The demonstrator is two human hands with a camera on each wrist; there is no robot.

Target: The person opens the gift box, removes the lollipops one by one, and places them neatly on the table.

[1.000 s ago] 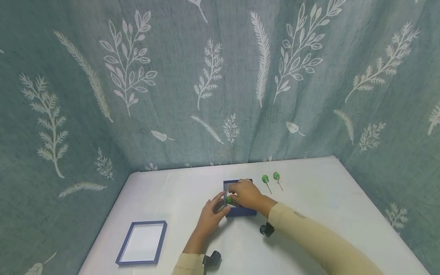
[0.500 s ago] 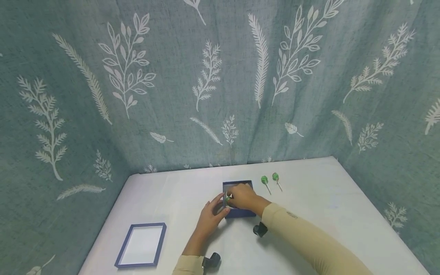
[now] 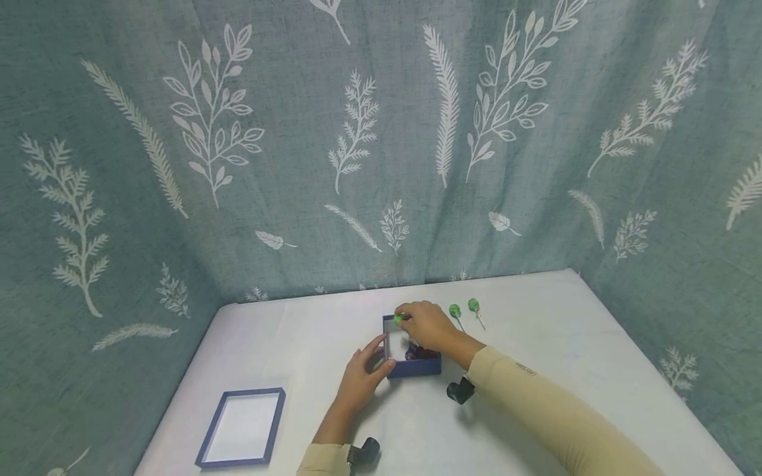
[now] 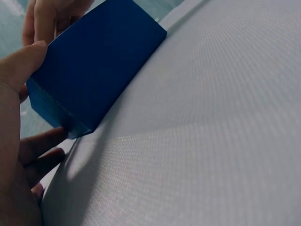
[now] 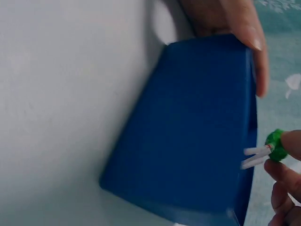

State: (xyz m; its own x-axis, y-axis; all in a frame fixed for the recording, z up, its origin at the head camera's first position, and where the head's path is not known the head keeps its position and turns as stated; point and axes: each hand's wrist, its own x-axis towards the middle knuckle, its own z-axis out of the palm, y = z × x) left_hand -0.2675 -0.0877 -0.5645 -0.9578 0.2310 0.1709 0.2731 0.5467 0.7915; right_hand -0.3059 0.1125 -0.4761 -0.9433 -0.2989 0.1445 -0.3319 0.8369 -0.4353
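Note:
A blue open-topped box (image 3: 413, 368) with a white inside stands on the table, holding several dark purple wrapped lollipops (image 3: 412, 352) in its front right part. At its front left corner my left hand (image 3: 357, 380) holds the box, thumb at the front rim and fingers along the left side. Over the box's back left part, my right hand (image 3: 430, 325) pinches a green-wrapped lollipop (image 3: 398, 319) by its head. Two white sticks (image 5: 255, 161) show below the green head (image 5: 276, 143) in the right wrist view; whether they belong to two lollipops I cannot tell.
Two more green lollipops, one nearer (image 3: 455, 310) and one farther right (image 3: 473, 305), lie on the white table (image 3: 536, 370) behind the right hand. A shallow blue-rimmed box lid (image 3: 243, 428) lies at the front left. A patterned curtain (image 3: 297, 165) borders the table's back.
My right hand has come up from inside the box and moved toward its back left, lifting the green lollipop. The dark lollipops now show. My left hand keeps its hold.

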